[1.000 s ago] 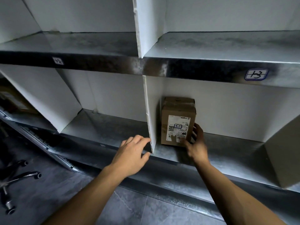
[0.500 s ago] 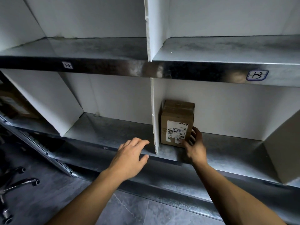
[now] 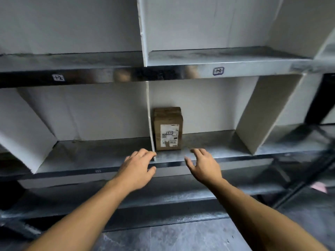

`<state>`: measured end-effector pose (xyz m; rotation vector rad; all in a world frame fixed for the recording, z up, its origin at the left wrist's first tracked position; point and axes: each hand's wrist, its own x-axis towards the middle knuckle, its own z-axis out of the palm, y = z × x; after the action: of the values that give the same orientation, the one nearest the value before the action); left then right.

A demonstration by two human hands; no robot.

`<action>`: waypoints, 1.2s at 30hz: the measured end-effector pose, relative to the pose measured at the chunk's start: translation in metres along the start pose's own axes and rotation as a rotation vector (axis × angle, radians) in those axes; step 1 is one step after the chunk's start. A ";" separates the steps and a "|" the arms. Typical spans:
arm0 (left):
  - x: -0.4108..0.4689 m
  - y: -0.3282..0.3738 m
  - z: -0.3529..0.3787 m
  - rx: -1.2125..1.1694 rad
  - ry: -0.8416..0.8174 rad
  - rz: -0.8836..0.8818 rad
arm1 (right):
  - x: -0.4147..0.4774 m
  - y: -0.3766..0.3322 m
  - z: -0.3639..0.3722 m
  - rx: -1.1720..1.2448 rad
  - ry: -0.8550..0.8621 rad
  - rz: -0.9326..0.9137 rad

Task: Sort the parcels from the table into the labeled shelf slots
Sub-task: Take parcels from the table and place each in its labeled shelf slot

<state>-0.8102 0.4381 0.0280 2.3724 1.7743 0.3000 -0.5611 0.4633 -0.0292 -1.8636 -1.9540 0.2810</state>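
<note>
Parcel point(image 3: 168, 129) stands upright in the shelf slot point(image 3: 208, 142), tight against the white divider point(image 3: 149, 109); right hand point(image 3: 203, 164) spread wide, empty, just short of it; left hand point(image 3: 138, 168) loose-fingered, holding nothing, at the divider's front edge

single head-worn wide-angle view, facing forward and slightly down, close to the shelf point(image 3: 217, 142)

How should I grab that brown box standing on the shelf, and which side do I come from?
Probably come from the front right. The brown box stands upright with its left side close against the white divider, so that side is blocked. Wrap fingers round its free right side, thumb on the labelled front.
</note>
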 end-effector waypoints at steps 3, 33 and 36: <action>-0.005 0.015 0.000 0.077 -0.039 0.075 | -0.043 -0.005 -0.026 -0.191 0.000 -0.081; -0.045 0.645 0.147 -0.057 -0.092 0.999 | -0.459 0.376 -0.347 -0.665 0.022 0.778; -0.046 0.682 0.169 -0.063 -0.115 1.036 | -0.475 0.407 -0.354 -0.619 0.027 0.806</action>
<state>-0.1479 0.2004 0.0320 2.9502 0.3431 0.3046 -0.0359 -0.0232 0.0346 -2.9786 -1.2372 -0.1513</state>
